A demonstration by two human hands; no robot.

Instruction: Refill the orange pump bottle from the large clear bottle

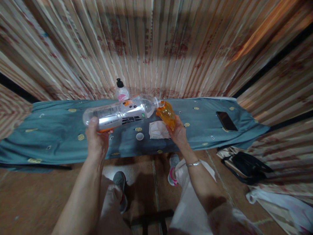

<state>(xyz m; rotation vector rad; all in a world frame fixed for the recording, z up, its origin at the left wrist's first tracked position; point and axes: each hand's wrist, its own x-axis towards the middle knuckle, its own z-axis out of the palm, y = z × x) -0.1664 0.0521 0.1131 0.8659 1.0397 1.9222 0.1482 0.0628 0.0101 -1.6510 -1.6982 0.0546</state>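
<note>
My left hand [97, 137] is wrapped round the base end of a large clear plastic bottle [114, 116] with a silver and orange label. The bottle lies almost level in the air, its neck pointing right. In my right hand [178, 132] is a translucent orange bottle [167, 114], tilted, its opening up against the clear bottle's neck. Whether liquid passes between them cannot be made out. Below the two necks, a white folded cloth or tissue [157, 130] lies on the covered table, with a small white round cap [140, 136] to its left.
A clear bottle with a black pump-like top [120, 89] stands at the table's back edge. A dark phone [226, 120] lies at the right on the teal tablecloth [200, 130]. Pleated curtains [156, 42] hang behind. A black bag [249, 164] is on the right, below table height.
</note>
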